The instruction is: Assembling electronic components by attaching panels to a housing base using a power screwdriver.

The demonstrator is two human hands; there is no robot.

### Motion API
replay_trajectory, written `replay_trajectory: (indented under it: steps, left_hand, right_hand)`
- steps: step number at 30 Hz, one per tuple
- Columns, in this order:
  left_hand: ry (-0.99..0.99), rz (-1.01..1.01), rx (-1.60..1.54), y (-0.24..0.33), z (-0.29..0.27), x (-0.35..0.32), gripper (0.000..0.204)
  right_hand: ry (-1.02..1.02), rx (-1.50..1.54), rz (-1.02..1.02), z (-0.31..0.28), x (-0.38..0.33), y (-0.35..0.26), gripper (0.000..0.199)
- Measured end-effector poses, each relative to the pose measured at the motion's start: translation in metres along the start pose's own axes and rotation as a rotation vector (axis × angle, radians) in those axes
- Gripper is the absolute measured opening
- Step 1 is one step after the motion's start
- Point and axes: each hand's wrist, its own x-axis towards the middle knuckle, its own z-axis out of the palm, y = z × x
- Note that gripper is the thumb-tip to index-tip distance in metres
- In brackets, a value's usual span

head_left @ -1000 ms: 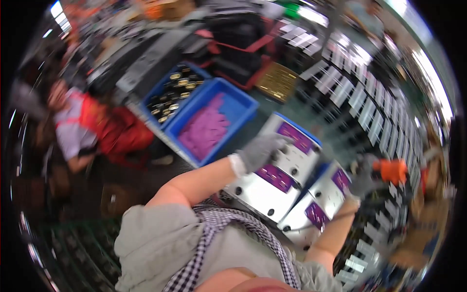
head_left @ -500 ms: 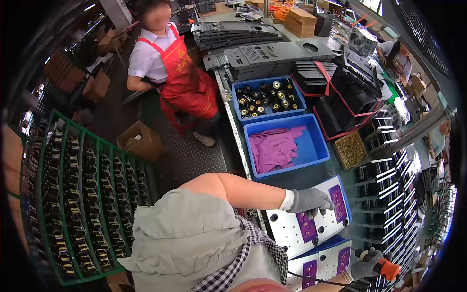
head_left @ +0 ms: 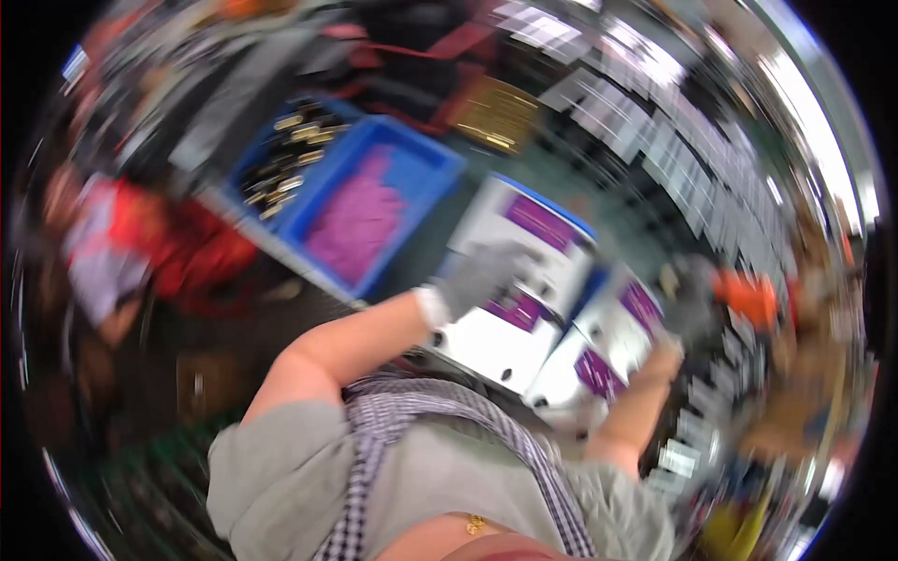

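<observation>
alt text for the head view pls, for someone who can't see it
Blurred fisheye view looking down: the person's gloved left hand rests on a white panel with purple patches, while the gloved right hand grips an orange-handled tool. Blue bins sit beyond, one holding purple material.

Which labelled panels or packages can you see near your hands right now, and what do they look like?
White panel under the gloved left hand: flat, rectangular, with purple rectangular labels.
Second white panel beside it, by the right hand: same purple labels.
Blue bin, further left: purple sheets inside.
Everything is motion-blurred.
</observation>
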Motion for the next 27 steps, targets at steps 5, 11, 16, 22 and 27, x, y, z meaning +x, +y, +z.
replay_trajectory:
  steps: [5,11,16,22,27]
  left_hand:
    - [-0.102,0.015,0.178,0.014,0.038,0.032,0.038]
    - [-0.033,0.603,1.207,0.008,0.100,0.120,0.063]
    - [-0.285,0.335,1.499,0.000,0.134,0.180,0.067]
    - [-0.275,0.392,1.357,-0.027,0.124,0.194,0.063]
    - [-0.517,0.526,1.203,-0.040,0.117,0.208,0.072]
  right_hand:
    - [-0.099,0.055,-0.351,0.020,-0.011,-0.019,0.016]
    - [-0.130,0.176,-0.308,0.037,-0.024,-0.052,0.049]
    - [-0.077,0.046,-0.333,0.037,-0.027,-0.056,0.048]
    - [-0.104,0.011,-0.348,0.024,-0.026,-0.022,0.048]
    - [0.029,-0.411,-0.658,0.033,-0.019,-0.005,0.056]
